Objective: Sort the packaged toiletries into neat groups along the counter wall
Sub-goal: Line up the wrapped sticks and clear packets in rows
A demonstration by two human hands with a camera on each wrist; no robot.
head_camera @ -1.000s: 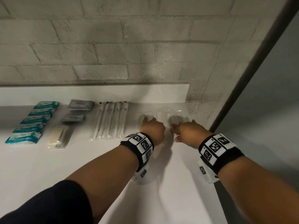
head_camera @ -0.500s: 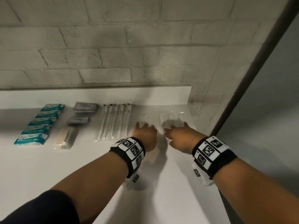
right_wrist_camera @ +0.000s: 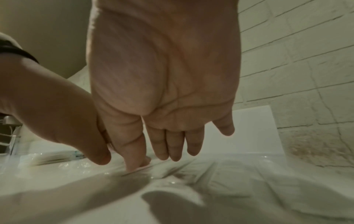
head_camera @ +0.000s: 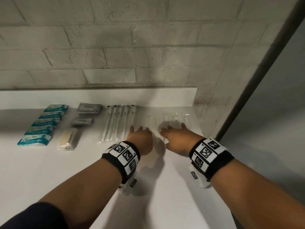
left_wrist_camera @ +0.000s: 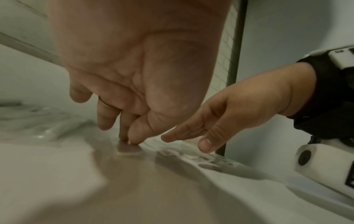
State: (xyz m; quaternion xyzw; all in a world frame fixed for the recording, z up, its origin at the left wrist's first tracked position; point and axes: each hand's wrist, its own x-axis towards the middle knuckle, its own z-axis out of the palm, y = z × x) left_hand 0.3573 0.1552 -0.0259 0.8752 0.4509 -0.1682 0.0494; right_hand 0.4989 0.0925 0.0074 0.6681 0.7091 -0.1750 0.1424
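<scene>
Along the wall lie a column of teal packets (head_camera: 43, 124), two grey sachets (head_camera: 89, 108), a yellowish packet (head_camera: 67, 140), wrapped toothbrushes (head_camera: 119, 123) and a row of clear packets (head_camera: 168, 117). My left hand (head_camera: 140, 133) and right hand (head_camera: 174, 133) reach side by side onto the near ends of the clear packets, fingers stretched out. In the left wrist view my left hand (left_wrist_camera: 124, 133) presses its thumb and a fingertip down on the counter by the clear packets (left_wrist_camera: 191, 153). In the right wrist view my right hand (right_wrist_camera: 162, 151) lies flat-fingered, thumb pressing the crinkled clear packets (right_wrist_camera: 220, 171). Neither hand grips anything.
The white counter (head_camera: 49, 179) ends at its right edge (head_camera: 200, 129) just beyond the clear packets. A low white upstand (head_camera: 99, 98) and a brick wall (head_camera: 115, 55) close the back. A dark vertical post (head_camera: 257, 75) stands to the right.
Both hands have slid a little to the left and drawn back from the wall. Their fingers have gone from curled over the clear packets to stretched out, uncovering the row.
</scene>
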